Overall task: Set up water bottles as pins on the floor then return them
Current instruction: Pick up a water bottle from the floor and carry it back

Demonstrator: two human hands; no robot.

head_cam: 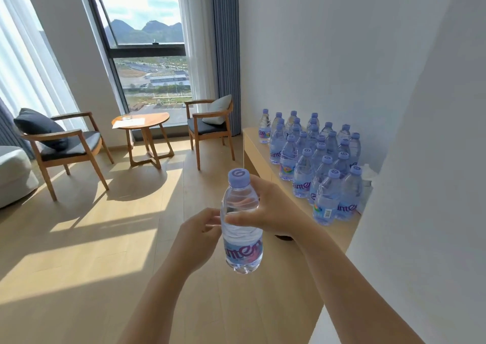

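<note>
At frame centre, the right hand (265,207) grasps the full, probably weighty bottle (240,228) near its shoulder; the left hand (197,236) pinches its slick, thin-walled middle.

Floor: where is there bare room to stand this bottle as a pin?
The wood floor is bare between the armchairs, the round table and the low cabinet. The cabinet top is crowded with bottles. Both hands, left and right, hold the bottle.
</note>
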